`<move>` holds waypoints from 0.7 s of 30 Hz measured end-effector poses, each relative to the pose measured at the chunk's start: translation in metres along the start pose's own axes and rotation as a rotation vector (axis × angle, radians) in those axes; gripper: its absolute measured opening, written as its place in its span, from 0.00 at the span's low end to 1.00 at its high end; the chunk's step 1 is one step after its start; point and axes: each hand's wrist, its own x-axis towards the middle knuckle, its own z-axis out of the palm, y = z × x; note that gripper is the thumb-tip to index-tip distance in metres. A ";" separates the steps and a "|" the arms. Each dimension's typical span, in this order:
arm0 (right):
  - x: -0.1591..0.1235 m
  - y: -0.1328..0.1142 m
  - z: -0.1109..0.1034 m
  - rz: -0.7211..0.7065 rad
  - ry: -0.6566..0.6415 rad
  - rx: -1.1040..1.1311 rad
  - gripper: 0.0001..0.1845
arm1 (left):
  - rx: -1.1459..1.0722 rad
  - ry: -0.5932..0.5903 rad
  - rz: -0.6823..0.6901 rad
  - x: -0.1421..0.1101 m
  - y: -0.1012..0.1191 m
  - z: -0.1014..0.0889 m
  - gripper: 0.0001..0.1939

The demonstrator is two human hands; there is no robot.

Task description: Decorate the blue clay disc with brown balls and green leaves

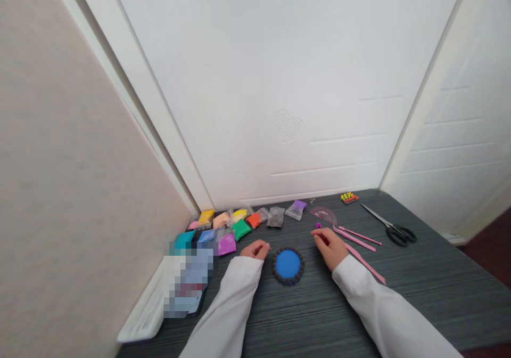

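A blue clay disc (288, 263) ringed with small dark brown balls lies flat on the table between my hands. Just left of it rests my left hand (256, 249), its fingers curled and pressed together; whatever they might hold is hidden. On the other side, my right hand (329, 246) is closed in a pinch, thumb and fingertips together, and I cannot make out anything between them. A small purple clay piece (318, 225) is right beyond those fingertips, apparently on the table.
Several bags of coloured clay, including a green bag (241, 229), line the table's back left. Pink tools (365, 262), a clear protractor (324, 215), black-handled scissors (395, 233) and a small multicoloured block (349, 197) lie to the right. A white tray (141, 312) stands at left.
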 end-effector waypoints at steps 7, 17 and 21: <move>-0.002 -0.003 0.001 0.032 -0.078 -0.013 0.12 | 0.026 0.021 -0.033 0.009 -0.005 0.003 0.17; 0.004 -0.001 0.009 0.073 -0.146 -0.057 0.12 | -0.033 -0.007 -0.033 0.012 -0.005 -0.002 0.19; 0.012 -0.003 0.016 0.062 -0.172 -0.067 0.12 | -0.047 -0.008 -0.044 0.010 -0.002 -0.003 0.18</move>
